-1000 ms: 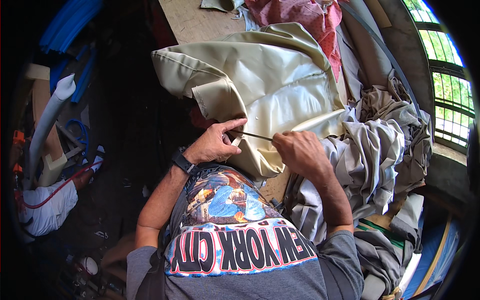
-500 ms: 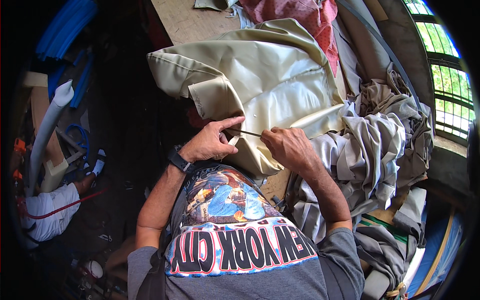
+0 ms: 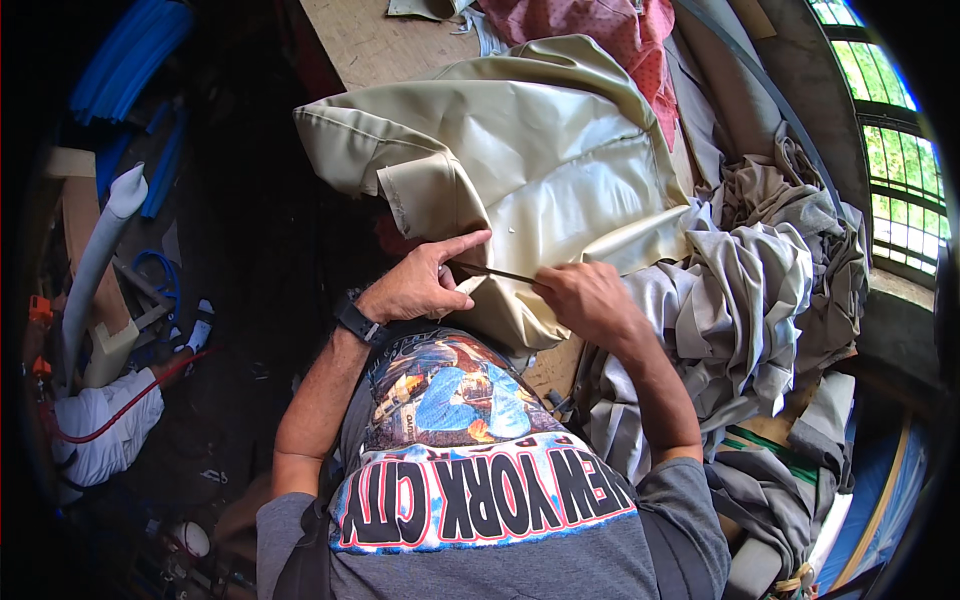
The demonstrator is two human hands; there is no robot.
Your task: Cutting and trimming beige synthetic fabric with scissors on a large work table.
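A cream, shiny fabric piece [image 3: 540, 160] with stitched hems lies over a wooden table [image 3: 365, 40] in front of me. My left hand [image 3: 420, 285] rests on its near edge, index finger pointing right, thumb and fingers pinching one end of a thin dark strip [image 3: 495, 272]. My right hand [image 3: 585, 295] is closed on the strip's other end, so it runs taut between both hands, just above the cream fabric's folded edge. A dark watch [image 3: 355, 322] sits on my left wrist.
A heap of grey fabric [image 3: 740, 310] lies right of my hands, and a red patterned cloth [image 3: 615, 30] lies at the far end. A barred window [image 3: 890, 120] is at right. A white pipe [image 3: 100, 250] and blue tubes [image 3: 130, 50] stand on the dark left side.
My right hand has moved left toward my left hand, shortening the visible strip. The cream fabric sits slightly further left and lower in view.
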